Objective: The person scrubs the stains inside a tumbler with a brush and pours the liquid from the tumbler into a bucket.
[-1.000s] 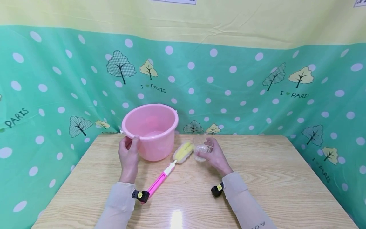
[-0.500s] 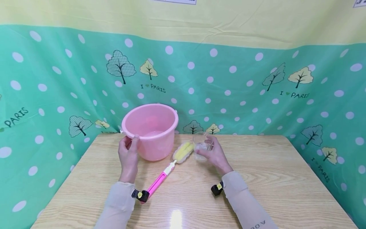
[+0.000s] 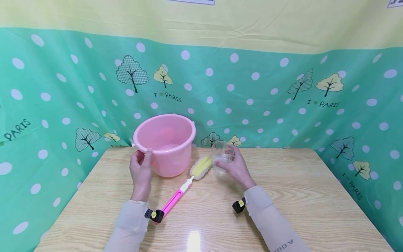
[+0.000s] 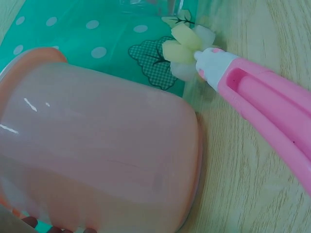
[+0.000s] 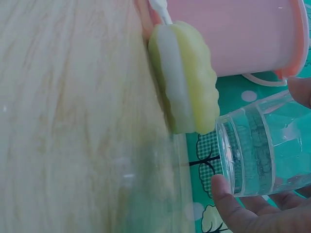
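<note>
Pink plastic makes up the bucket (image 3: 172,162) left of centre in the head view; it stands on the table (image 3: 289,196), long axis upright, mouth upward. At its left front, the left hand (image 3: 141,175) has its fingers hooked on the rim. Right of centre, the right hand (image 3: 237,168) is curled round a clear cup (image 3: 219,153), held roughly upright above the table, mouth up. Between them lies a sponge brush (image 3: 186,185), running diagonally: pink handle toward the lower left, yellow-and-white head toward the cup.

From the left wrist, I see the bucket's wall filling the lower left, fingertips just showing at the bottom edge, and the brush handle slanting from lower right up to its head at top centre.

From the right wrist, the cup's long axis runs nearly sideways at lower right, base to the left, just beside the sponge head; thumb and fingers are wrapped round it.
</note>
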Demonstrator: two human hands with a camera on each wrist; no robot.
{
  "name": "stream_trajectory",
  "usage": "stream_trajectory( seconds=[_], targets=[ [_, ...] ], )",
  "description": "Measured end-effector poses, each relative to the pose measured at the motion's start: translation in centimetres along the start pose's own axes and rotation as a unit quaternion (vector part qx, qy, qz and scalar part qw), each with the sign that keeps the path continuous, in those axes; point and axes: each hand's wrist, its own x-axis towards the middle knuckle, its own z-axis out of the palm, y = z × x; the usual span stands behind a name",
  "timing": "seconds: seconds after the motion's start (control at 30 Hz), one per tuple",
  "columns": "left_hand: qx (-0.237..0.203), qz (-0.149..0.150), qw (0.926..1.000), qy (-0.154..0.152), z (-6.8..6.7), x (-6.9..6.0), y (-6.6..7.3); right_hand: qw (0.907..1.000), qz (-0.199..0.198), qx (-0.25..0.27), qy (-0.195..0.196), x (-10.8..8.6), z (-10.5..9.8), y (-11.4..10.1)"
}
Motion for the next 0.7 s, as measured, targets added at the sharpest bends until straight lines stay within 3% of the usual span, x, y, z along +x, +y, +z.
stream_trajectory(
  seconds=[0.7],
  targets=[
    [-0.002, -0.002, 1.0, -0.004, -0.1, 0.0, 0.2, 0.9996, -0.023, -0.01, 0.013, 0.9, -0.8, -3.0]
  ],
)
